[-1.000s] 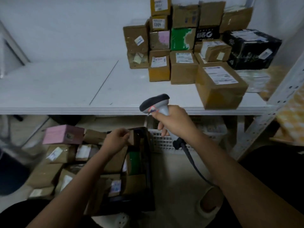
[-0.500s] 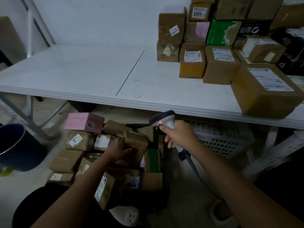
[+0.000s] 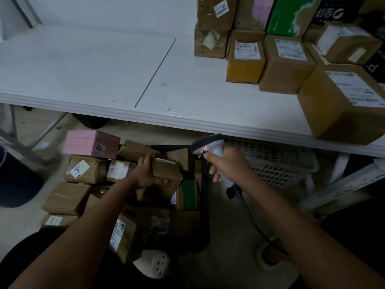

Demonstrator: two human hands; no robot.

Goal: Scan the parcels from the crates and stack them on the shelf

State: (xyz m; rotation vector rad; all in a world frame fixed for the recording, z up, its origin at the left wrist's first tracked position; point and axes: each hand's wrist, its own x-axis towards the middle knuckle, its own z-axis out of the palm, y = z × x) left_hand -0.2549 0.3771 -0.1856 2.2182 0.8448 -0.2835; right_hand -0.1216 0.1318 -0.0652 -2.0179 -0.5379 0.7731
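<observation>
Left hand (image 3: 149, 176) grips a brown cardboard parcel (image 3: 166, 172), thumb along its near face and fingers curled over its far left edge. The parcel sits above the heaped parcels in the dark crate (image 3: 205, 205) on the floor, below the front edge of the white shelf (image 3: 104, 69). Its long axis runs from far left to near right, label strip on the far top edge. Right hand (image 3: 227, 165) is closed around the handle of the scanner (image 3: 208, 146), whose head points left toward the parcel. Scanned parcels (image 3: 287, 59) stand stacked at the shelf's far right.
</observation>
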